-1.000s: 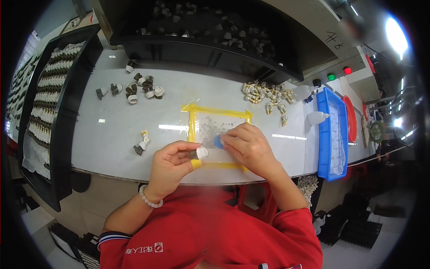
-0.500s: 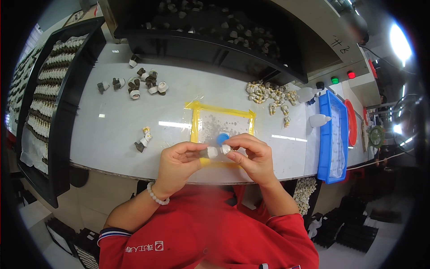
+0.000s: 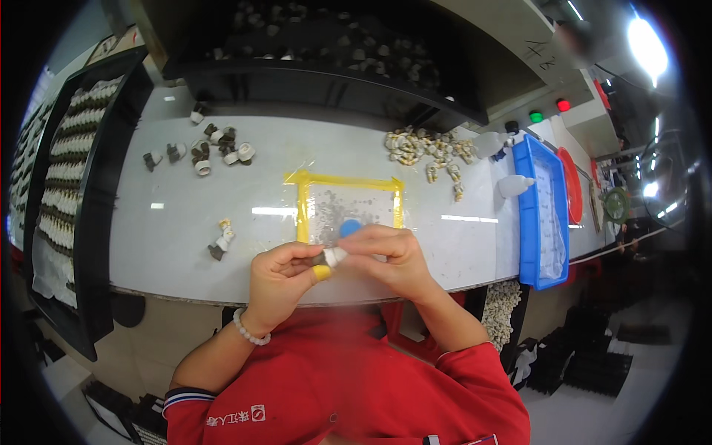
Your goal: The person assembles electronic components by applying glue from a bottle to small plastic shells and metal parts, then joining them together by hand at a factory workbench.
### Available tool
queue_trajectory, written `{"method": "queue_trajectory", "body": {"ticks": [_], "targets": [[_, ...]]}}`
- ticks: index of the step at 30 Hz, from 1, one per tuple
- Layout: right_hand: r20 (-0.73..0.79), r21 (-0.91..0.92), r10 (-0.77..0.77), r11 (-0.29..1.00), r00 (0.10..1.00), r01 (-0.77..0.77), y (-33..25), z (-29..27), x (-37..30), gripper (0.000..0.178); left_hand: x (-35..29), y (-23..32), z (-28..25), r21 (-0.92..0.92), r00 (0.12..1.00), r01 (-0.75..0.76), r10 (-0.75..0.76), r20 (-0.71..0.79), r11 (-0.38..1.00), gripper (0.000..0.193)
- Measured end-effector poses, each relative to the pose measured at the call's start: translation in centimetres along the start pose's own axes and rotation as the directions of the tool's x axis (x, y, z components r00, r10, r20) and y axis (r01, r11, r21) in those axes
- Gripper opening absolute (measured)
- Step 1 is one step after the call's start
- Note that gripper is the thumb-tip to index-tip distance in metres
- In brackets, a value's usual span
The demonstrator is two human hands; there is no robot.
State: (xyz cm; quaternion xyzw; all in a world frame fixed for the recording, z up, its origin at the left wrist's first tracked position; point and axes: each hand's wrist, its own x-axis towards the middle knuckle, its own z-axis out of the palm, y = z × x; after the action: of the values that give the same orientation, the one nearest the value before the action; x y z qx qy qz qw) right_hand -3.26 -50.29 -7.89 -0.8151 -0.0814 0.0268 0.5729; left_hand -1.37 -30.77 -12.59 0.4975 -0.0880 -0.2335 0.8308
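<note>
My left hand (image 3: 278, 282) pinches a small white-and-dark figurine part (image 3: 334, 256) between thumb and fingers, its white end toward my right hand. A yellow covering (image 3: 322, 273) shows at the left thumb's tip. My right hand (image 3: 393, 259) is close beside the part, its fingers smeared by motion; whether it holds anything is hidden. Just beyond the hands is a round blue thing (image 3: 349, 228), on a spotted sheet (image 3: 352, 202) edged with yellow tape (image 3: 302, 208). Left of the sheet lies a joined figurine (image 3: 222, 239), white with a dark base and a yellowish top.
White-and-dark parts (image 3: 202, 158) lie at the back left, white-and-gold pieces (image 3: 408, 147) at the back right. Black trays (image 3: 89, 245) of parts stand left; a black bin (image 3: 311, 89) lies behind. White bottles (image 3: 514, 185), a blue tray (image 3: 528, 222) and a red tray (image 3: 569, 185) are right.
The white-and-gold piece that was in my right fingers is no longer visible, and that hand has blurred and come nearer the left-hand part. The whole view has shifted slightly.
</note>
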Motion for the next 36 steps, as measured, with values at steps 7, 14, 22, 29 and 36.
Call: {"method": "queue_trajectory", "body": {"ticks": [7,14,22,29,36], "targets": [[-0.111,-0.343,-0.018,0.939,0.994,-0.022,1.3,-4.2,-1.1,0.010,-1.1,3.0,-0.9,0.676,0.950,-0.312,0.218,0.223,0.668,0.030],[-0.647,-0.501,-0.020,0.765,0.762,-0.406,4.9,-12.4,-1.7,0.017,-4.3,3.9,-5.0,0.914,0.799,-0.386,0.448,0.400,-0.126,0.030],[-0.494,-0.165,0.193,0.936,0.848,-0.309,6.0,-9.9,-2.1,0.023,-2.6,6.1,-5.6,0.945,0.770,-0.268,0.548,0.326,-0.186,0.031],[-0.045,-0.207,0.186,0.959,0.981,-0.191,3.3,-5.6,-1.3,0.019,6.9,9.2,-5.8,0.969,0.846,-0.144,0.483,0.226,-0.201,0.032],[-0.108,-0.371,-0.002,0.928,0.994,-0.039,2.2,-4.9,-1.1,0.024,9.8,8.7,-6.5,0.988,0.911,-0.100,0.388,0.140,-0.121,0.021]]}}
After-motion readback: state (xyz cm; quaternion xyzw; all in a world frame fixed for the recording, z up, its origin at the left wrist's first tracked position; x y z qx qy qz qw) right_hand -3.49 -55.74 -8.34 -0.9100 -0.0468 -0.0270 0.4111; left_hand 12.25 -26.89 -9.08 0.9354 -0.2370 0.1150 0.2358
